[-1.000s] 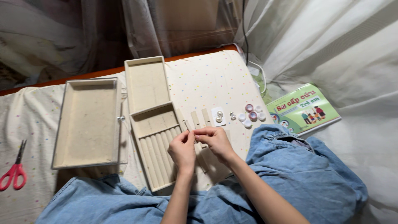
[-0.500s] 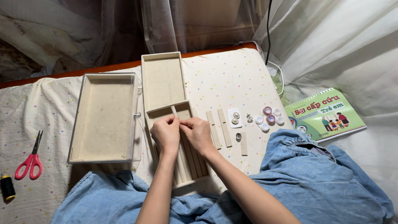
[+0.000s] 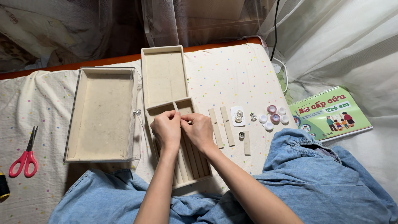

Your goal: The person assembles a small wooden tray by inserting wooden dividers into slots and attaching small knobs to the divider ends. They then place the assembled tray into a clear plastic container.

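A long beige felt-lined tray (image 3: 163,49) lies on the dotted cloth, with a large flat section at the far end, two small compartments in the middle and padded rolls at the near end. My left hand (image 3: 166,129) and my right hand (image 3: 201,132) meet fingertip to fingertip over the small compartments. Together they pinch a thin beige divider strip (image 3: 176,107) that stands between those compartments. Several more loose beige strips (image 3: 226,124) lie just right of the tray.
A clear-walled box with a beige floor (image 3: 103,70) sits left of the tray. Red scissors (image 3: 25,155) lie far left. A white card with earrings (image 3: 237,116), small round caps (image 3: 271,117) and a green booklet (image 3: 331,112) lie to the right. Blue denim (image 3: 327,182) covers the near edge.
My hands moved left from the loose strips beside the tray to the tray's small compartments, where they now pinch a strip. The view also shifted.
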